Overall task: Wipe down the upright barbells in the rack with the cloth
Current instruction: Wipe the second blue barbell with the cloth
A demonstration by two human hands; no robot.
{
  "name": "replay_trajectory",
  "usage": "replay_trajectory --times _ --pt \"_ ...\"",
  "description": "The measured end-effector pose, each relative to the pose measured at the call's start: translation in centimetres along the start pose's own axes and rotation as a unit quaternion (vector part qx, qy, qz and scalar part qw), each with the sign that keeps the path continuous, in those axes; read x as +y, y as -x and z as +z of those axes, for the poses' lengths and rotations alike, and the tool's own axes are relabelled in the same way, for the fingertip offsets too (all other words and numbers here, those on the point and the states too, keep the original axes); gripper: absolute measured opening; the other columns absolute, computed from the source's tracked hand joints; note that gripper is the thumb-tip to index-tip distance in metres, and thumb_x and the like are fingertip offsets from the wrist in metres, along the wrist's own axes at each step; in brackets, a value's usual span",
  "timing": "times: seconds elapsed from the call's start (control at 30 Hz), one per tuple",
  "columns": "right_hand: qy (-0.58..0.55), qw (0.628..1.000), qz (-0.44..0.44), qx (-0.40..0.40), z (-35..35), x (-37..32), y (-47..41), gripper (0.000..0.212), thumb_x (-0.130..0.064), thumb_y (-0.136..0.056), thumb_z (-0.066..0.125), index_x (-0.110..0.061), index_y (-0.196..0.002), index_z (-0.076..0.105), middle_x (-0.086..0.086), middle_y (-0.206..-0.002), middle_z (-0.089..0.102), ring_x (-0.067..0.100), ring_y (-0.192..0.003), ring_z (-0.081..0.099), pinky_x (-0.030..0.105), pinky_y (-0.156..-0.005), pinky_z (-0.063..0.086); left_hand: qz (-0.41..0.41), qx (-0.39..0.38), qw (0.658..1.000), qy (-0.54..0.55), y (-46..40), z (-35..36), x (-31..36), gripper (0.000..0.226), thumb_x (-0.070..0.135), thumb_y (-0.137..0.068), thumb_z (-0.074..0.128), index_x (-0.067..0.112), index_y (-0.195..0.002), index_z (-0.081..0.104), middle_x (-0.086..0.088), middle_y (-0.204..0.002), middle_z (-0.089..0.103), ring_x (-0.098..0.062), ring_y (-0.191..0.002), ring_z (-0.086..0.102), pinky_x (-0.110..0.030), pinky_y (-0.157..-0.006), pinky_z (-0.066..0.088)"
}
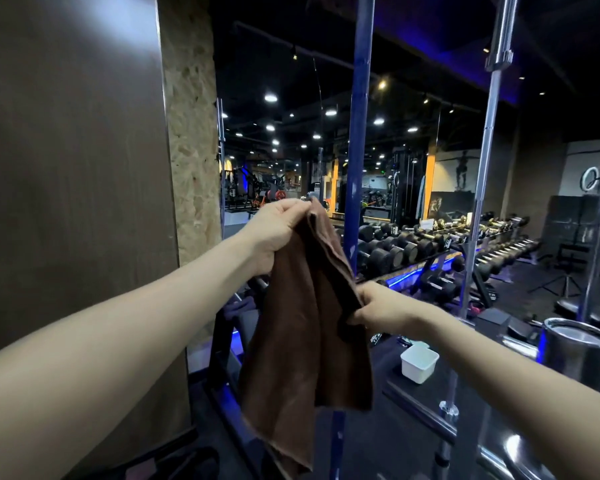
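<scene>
A person held a brown, soft terry cloth up in front of the upright bars, both bare forearms reaching in from the lower corners. The left hand, at about ten o'clock from the cloth's middle, had its grip closed on the cloth's top corner, thumb and fingers pinching the fabric. The right hand, at about three o'clock, had its grip closed on the cloth's right edge, fingers curled round a fold. The rest of the cloth hung loose below both hands, its frayed lower corner dangling toward six o'clock.

Just behind the cloth, at twelve o'clock, stood a blue upright barbell; whether the cloth touched it could not be told. A chrome upright barbell stood well apart at two o'clock. A small white square plastic tub sat on the dark floor at four o'clock, and a shiny metal can stood farther right. Rows of black dumbbells lay on a rack beyond the bars.
</scene>
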State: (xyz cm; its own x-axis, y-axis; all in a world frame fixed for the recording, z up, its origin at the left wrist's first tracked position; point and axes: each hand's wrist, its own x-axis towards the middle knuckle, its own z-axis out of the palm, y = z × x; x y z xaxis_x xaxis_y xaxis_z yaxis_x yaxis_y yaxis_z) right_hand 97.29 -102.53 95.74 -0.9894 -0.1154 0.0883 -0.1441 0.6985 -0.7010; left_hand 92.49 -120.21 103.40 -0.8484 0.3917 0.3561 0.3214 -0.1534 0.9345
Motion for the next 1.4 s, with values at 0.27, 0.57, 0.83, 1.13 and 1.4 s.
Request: replay_trajectory --times 0.27,0.57,0.83,1.13,1.4 --pt "-0.349 0.933 0.078 0.051 1.5 -3.6 -1.3 0.020 0.001 -0.081 0.044 -0.006 -0.077 0.062 0.015 -0.069 0.061 0.026 -0.062 0.057 0.030 -0.064 0.047 -0.022 0.032 0.963 -0.268 -1.6 -3.9 -4.9 0.027 0.026 -0.099 0.049 0.011 -0.082 0.064 -0.009 -0.077 0.058 -0.017 -0.069 0.046 -0.027 -0.057 0.035" --pt "-0.514 0.841 0.140 0.092 3.5 -3.6 -4.6 0.028 -0.008 -0.082 0.031 -0.003 -0.096 0.055 0.019 -0.084 0.056 0.029 -0.072 0.055 0.034 -0.075 0.052 -0.267 0.033 0.910 -0.314 4.6 -8.4 -14.4 0.032 0.038 -0.098 0.045 0.010 -0.088 0.055 -0.010 -0.077 0.053 -0.006 -0.052 0.053 -0.016 -0.040 0.030" --pt "-0.570 0.801 0.125 0.137 4.6 -6.4 -5.7 0.019 -0.009 -0.089 0.028 -0.005 -0.079 0.043 0.011 -0.065 0.046 0.021 -0.055 0.047 0.028 -0.063 0.048 -0.477 0.035 0.876 0.058 9.5 -7.0 -19.0 0.110 0.089 -0.070 0.008 0.010 -0.138 0.044 -0.010 -0.139 0.049 -0.029 -0.117 0.056 -0.037 -0.102 0.035" --pt "-0.602 0.768 0.091 0.198 2.9 -5.6 -2.6 0.029 -0.006 -0.092 0.023 -0.010 -0.073 0.044 0.010 -0.049 0.048 0.019 -0.036 0.049 0.023 -0.038 0.049 -0.285 0.149 0.943 0.087 8.1 -7.3 -16.1 0.010 0.015 -0.090 0.061 0.017 -0.080 0.061 0.010 -0.054 0.066 -0.006 -0.059 0.060 -0.019 -0.061 0.040" --pt "-0.537 0.810 0.112 0.206 0.1 -3.5 -0.1 0.035 -0.011 -0.092 0.022 -0.007 -0.081 0.055 0.012 -0.054 0.065 0.021 -0.043 0.063 0.023 -0.048 0.051 -0.255 0.089 0.958 0.099 6.7 -9.4 -11.3 0.046 0.061 -0.089 0.044 0.036 -0.127 0.044 0.001 -0.119 0.064 -0.016 -0.094 0.064 -0.029 -0.063 0.053"
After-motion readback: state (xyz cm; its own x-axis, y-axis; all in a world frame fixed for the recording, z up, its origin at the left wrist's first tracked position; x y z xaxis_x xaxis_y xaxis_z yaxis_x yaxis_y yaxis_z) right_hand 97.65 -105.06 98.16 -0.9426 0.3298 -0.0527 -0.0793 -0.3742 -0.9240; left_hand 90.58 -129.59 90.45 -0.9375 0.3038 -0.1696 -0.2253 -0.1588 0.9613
